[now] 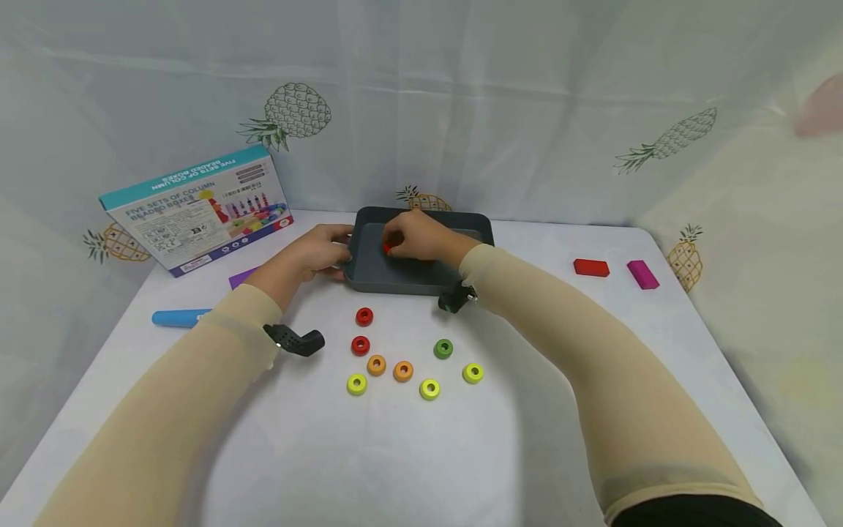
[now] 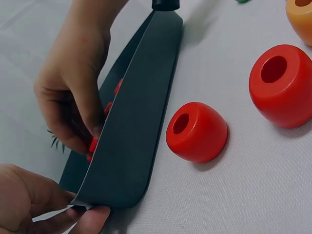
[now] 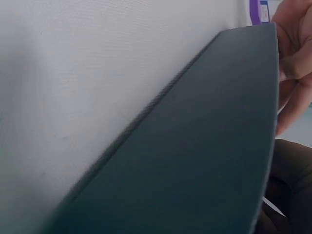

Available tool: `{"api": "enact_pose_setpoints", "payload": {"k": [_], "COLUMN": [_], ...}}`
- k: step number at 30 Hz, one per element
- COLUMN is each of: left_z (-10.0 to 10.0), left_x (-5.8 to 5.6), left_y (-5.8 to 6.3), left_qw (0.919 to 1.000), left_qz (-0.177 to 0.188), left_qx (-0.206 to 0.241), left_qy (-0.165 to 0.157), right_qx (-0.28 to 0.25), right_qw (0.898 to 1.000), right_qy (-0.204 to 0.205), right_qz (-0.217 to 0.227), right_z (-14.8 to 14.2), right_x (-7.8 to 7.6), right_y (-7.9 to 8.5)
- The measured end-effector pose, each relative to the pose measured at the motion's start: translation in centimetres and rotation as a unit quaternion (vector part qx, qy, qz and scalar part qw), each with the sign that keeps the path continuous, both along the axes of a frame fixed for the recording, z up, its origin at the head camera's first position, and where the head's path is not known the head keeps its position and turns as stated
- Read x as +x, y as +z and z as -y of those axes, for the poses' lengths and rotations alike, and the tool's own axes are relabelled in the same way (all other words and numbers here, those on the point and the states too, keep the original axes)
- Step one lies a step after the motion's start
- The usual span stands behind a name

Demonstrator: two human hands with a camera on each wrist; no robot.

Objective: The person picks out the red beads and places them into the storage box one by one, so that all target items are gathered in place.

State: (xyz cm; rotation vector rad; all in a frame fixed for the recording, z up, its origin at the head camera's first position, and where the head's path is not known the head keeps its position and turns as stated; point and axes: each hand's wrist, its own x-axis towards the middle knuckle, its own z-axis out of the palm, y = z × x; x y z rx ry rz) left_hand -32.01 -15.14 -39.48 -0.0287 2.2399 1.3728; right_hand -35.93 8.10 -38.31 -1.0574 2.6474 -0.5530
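A dark grey tray (image 1: 395, 279) lies toward the back of the white table. My left hand (image 1: 321, 251) grips its left edge, fingers right at the rim in the left wrist view. Inside the tray, my right hand (image 1: 421, 238) pinches a red bead (image 1: 386, 249) between thumb and fingers. More red pieces (image 2: 118, 87) show beside that hand, partly hidden by the tray wall. In front of the tray sit two red beads (image 1: 364, 316), two orange beads (image 1: 403, 371), a green bead (image 1: 443, 348) and three yellow beads (image 1: 429, 389).
A printed cardboard box (image 1: 204, 212) leans at the back left against the pineapple-patterned curtain (image 1: 395, 110). Near my left forearm lie a blue piece (image 1: 178, 318) and a purple piece (image 1: 241, 277). On the right are a red block (image 1: 590, 268) and a magenta block (image 1: 642, 274).
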Motion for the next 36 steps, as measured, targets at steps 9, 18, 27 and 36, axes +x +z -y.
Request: {"api": "enact_pose_setpoints", "payload": {"k": [9, 18, 27, 36], "left_z": [-0.1, -0.1, 0.0, 0.0], "left_x": [0.1, 0.2, 0.4, 0.4], "left_y": [0.2, 0.7, 0.7, 0.5], "left_qw": [1.0000, 0.9999, 0.9998, 0.9999], "left_qz": [-0.004, -0.005, -0.014, -0.010], "left_qx": [-0.006, -0.009, -0.006, 0.001], "left_qy": [0.004, 0.001, -0.009, -0.013], "right_qx": [-0.038, -0.129, -0.198, -0.109], "right_qw": [0.999, 0.992, 0.978, 0.991], "right_qy": [-0.013, -0.014, 0.040, 0.065], "right_qz": [-0.011, -0.009, 0.054, 0.048], "right_z": [-0.6, -1.6, -0.9, 1.4], "right_x": [0.8, 4.7, 9.5, 11.6], "right_y": [1.5, 4.4, 2.2, -1.7]}}
